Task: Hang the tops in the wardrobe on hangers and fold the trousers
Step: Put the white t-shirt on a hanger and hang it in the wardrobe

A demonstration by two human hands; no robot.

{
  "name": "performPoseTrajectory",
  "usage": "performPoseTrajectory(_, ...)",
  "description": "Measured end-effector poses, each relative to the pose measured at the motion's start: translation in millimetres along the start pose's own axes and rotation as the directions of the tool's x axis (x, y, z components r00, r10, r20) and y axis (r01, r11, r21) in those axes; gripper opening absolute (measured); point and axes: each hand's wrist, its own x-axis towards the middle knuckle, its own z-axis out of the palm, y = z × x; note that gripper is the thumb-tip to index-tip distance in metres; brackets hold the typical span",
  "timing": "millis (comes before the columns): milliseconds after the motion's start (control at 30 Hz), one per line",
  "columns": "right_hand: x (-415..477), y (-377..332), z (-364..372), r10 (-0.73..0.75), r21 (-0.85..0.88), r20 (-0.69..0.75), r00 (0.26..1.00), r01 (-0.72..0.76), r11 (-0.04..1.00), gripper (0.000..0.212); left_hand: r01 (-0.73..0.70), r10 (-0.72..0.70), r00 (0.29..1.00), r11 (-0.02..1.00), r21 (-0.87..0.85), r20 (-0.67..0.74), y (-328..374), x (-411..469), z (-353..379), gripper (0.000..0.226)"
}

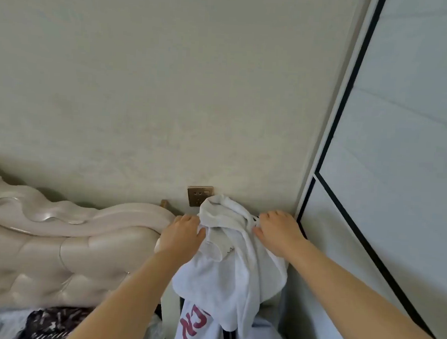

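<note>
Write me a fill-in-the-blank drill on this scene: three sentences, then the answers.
1. The left hand and right hand both grip a top whose fabric is ____.
2. Its printed lettering is ____.
3. The headboard lies on the top's ____ side.

Missing words: white; red; left.

A home bedroom: a cream tufted headboard (55,253) stands on the left, a wardrobe (389,179) with black-trimmed doors on the right, a wall socket (197,196) between.
</note>
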Motion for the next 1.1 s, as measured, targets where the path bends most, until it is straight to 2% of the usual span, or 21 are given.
performPoseTrajectory(133,40,-8,11,0.017,0.144,0.086,0.996,-0.029,0.989,0.050,0.078,-0.078,0.997,0.995,-0.061,0.005,-8,23,20,0.039)
performPoseTrajectory(267,68,-10,29,0.032,0.350,0.131,0.991,-0.077,0.934,0.046,0.095,-0.096,0.995,0.992,-0.079,-0.009,-8,41,36,0.034)
performPoseTrajectory(433,88,-3,44,0.085,0.392,0.170,0.982,-0.147,0.908,0.034,0.186,-0.183,0.983,0.971,-0.149,0.034,-10,54,44,0.034)
performPoseTrajectory(500,92,-1,46,0.111,0.409,0.162,0.980,-0.170,0.897,0.039,0.214,-0.215,0.976,0.956,-0.199,0.018,-11,58,43,0.033)
performPoseTrajectory(633,93,1,46,0.110,0.510,0.106,0.988,-0.149,0.847,0.045,0.242,-0.255,0.967,0.926,-0.290,-0.010,-6,63,36,0.028)
performPoseTrajectory(733,88,5,46,0.099,0.610,0.011,0.995,-0.085,0.788,0.047,0.249,-0.291,0.955,0.889,-0.385,-0.054,0,61,27,0.028)
performPoseTrajectory(933,70,15,33,0.204,0.779,-0.217,0.955,0.043,0.626,0.046,0.116,-0.200,0.966,0.901,-0.418,-0.164,3,56,2,0.025)
performPoseTrajectory(1100,46,18,11,0.286,0.799,-0.352,0.891,0.127,0.588,0.036,0.023,-0.148,0.957,0.897,-0.442,-0.251,9,46,-29,0.025)
